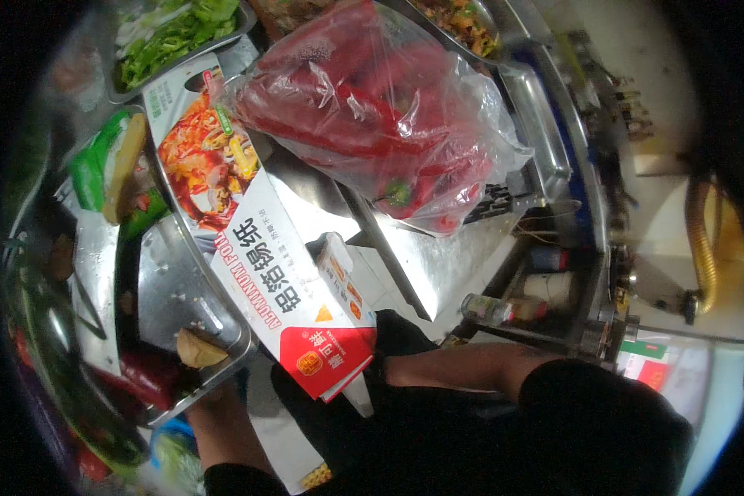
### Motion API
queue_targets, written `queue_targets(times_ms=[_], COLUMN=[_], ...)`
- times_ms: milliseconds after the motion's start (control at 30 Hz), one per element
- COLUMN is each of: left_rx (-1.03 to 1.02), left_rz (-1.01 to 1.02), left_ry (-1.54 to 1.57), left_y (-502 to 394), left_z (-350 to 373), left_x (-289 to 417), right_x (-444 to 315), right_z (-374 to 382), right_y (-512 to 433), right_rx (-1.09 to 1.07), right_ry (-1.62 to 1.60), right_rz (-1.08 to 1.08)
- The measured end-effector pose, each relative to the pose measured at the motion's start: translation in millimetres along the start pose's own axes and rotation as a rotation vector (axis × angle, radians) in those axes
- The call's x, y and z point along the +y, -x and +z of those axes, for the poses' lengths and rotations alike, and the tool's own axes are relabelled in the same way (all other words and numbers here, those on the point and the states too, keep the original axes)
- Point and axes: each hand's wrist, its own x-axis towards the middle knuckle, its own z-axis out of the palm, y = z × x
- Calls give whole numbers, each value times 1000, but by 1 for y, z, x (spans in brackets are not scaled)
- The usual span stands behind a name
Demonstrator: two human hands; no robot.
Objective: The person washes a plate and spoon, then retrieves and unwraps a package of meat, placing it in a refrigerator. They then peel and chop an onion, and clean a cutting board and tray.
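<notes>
Neither of my hands shows clearly. My left forearm [226, 428] runs up from the bottom, its hand hidden under the near corner of a metal tray [183, 266]. From the right comes my right forearm [452, 366], ending behind the lower end of an aluminium foil box [266, 248]; what that hand grips cannot be seen. The long box slants along the tray's right side. In the tray are a broad knife blade [96, 279], a pale brown chunk [201, 348] and a dark red, glossy item [142, 379]. Above, a clear plastic bag [496, 124] holds several red peppers [347, 124].
A metal pan [248, 25] of chopped greens [173, 43] is at the upper left. Chopped food [459, 25] fills a dish at the top right. A long green vegetable [56, 328] lies at far left. A jar [487, 308] is low at right, near a golden hose [699, 242].
</notes>
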Motion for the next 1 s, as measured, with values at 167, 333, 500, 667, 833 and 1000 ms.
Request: queue_targets(times_ms=[167,333,500,667,833,1000], left_rx=[-21,-101,-269,-166,-239,-159], left_rz=[22,-30,175,158,109,-82], left_ry=[-41,-64,-736,-843,-680,-535], left_y=[26,144,306,392,401,416], left_z=[-4,-33,-48,-30,-17,-12], left_x=[23,64,116,166,166,145], right_x=[-10,-18,-27,-39,-53,-27], right_z=[-3,-10,-25,-58,-169,-345], right_y=[-23,-33,-63,-75,32,92], right_rx=[-3,-24,-41,71,242,781], right_ry=[-22,-65,-171,-406,-893,-620], right_rz=[8,25,21,54,253,362])
